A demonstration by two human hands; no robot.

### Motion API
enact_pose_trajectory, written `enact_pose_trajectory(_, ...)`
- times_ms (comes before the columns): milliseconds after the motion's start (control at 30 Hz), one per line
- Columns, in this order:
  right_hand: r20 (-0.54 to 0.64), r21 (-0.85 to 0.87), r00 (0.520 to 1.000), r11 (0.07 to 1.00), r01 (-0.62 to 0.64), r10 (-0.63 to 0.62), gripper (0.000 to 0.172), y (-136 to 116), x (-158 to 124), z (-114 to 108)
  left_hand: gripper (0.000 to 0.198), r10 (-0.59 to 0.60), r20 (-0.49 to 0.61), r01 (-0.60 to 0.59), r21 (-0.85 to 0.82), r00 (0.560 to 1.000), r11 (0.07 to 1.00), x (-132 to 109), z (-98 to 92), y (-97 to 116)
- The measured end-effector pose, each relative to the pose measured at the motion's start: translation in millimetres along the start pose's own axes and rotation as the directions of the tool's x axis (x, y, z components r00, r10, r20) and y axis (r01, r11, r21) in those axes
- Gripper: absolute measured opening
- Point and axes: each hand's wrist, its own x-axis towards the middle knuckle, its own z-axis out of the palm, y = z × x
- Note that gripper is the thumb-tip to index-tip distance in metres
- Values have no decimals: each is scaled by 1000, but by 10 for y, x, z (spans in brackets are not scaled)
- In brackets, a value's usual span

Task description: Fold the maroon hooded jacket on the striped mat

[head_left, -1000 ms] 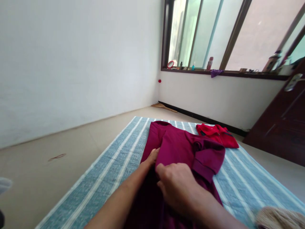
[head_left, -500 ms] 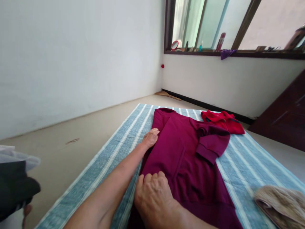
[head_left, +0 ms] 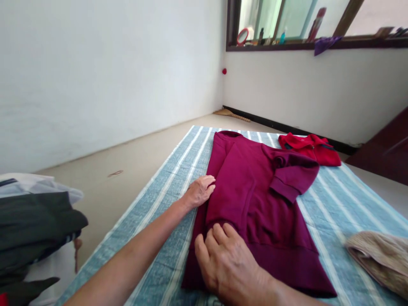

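Note:
A maroon long-sleeved sweatshirt (head_left: 234, 182) lies spread on a blue-and-white striped sheet (head_left: 165, 199), its hem band towards me. One sleeve is folded in along the left side of the body; the other lies bent over at the right, its cuff pointing towards me. My left hand (head_left: 200, 191) rests on the left edge of the garment, fingers lying on the cloth and the thumb hidden. Nearer to me, my right hand (head_left: 228, 259) has its fingers bent down and closed on the lower end of the folded-in sleeve. Its fingertips are partly out of sight.
A folded red garment (head_left: 310, 149) lies at the sheet's far right corner. Beige cloth (head_left: 379, 259) sits at the near right. Stacked dark and white clothes (head_left: 35, 229) stand at the left. Bottles and a round mirror (head_left: 242, 37) line the windowsill.
The view has tilted down and left, showing more of the hem and the clothes stack. My left hand has slid along the sweatshirt's edge towards me. My right hand stays at the sleeve's lower end.

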Motion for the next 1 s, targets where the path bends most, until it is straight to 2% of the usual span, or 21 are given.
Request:
enact_pose_trajectory(100, 7, 97, 999, 995, 33, -34, 31, -65, -174, 125, 21, 4, 11, -4, -16, 1000, 1000, -102, -11, 132)
enact_pose_trajectory(167, -31, 234, 999, 972, 28, -21, 37, -36, -287, 165, 25, 1, 16, -1, -20, 1000, 1000, -181, -18, 208)
enact_pose_trajectory(233, -90, 380, 993, 924, -38, 78, 35, 117, -360, 143, 31, -2, 28, 2, -17, 1000, 1000, -270, -19, 277)
enact_pose_trajectory(300, -115, 448, 948, 868, -216, 296, 27, 409, -375, 102, 39, -26, 49, 26, -9, 998, 1000, -369, -10, 344)
enact_pose_trajectory(333, -86, 450, 902, 824, -344, 424, 26, 597, -360, 95, 42, -50, 55, 50, -4, 997, 999, -419, -2, 379)
enact_pose_trajectory(367, -43, 440, 834, 760, -478, 550, 29, 802, -331, 104, 45, -77, 58, 77, 2, 995, 997, -469, 6, 417)
enact_pose_trajectory(400, 23, 415, 750, 676, -609, 661, 35, 1012, -291, 131, 47, -102, 58, 102, 6, 993, 995, -516, 11, 460)
enact_pose_trajectory(467, 147, 355, 590, 514, -781, 794, 44, 1403, -187, 229, 48, -136, 43, 136, 16, 990, 991, -596, 3, 566)
enact_pose_trajectory(500, 183, 369, 514, 426, -826, 838, 44, 1564, -129, 290, 48, -145, 33, 144, 25, 989, 989, -627, -13, 631)
enact_pose_trajectory(533, 210, 403, 459, 351, -845, 863, 44, 1693, -69, 351, 48, -149, 25, 148, 36, 989, 988, -652, -39, 703)
enact_pose_trajectory(600, 219, 443, 408, 283, -851, 886, 42, 1854, 49, 451, 49, -141, 31, 139, 66, 990, 988, -690, -108, 858)
enact_pose_trajectory(700, 174, 461, 391, 276, -843, 904, 39, 1916, 189, 514, 53, -92, 146, 73, 130, 985, 989, -749, -184, 1038)
enact_pose_trajectory(833, 97, 420, 399, 326, -847, 912, 38, 1903, 225, 497, 64, -68, 342, 5, 181, 937, 983, -840, -119, 1043)
enact_pose_trajectory(900, 92, 352, 406, 351, -868, 909, 39, 1893, 176, 471, 65, -73, 381, 1, 185, 922, 983, -866, -66, 1005)
enact_pose_trajectory(1000, 113, 238, 433, 399, -886, 894, 34, 1842, 88, 429, 66, -92, 383, 17, 194, 919, 981, -869, -41, 1007)
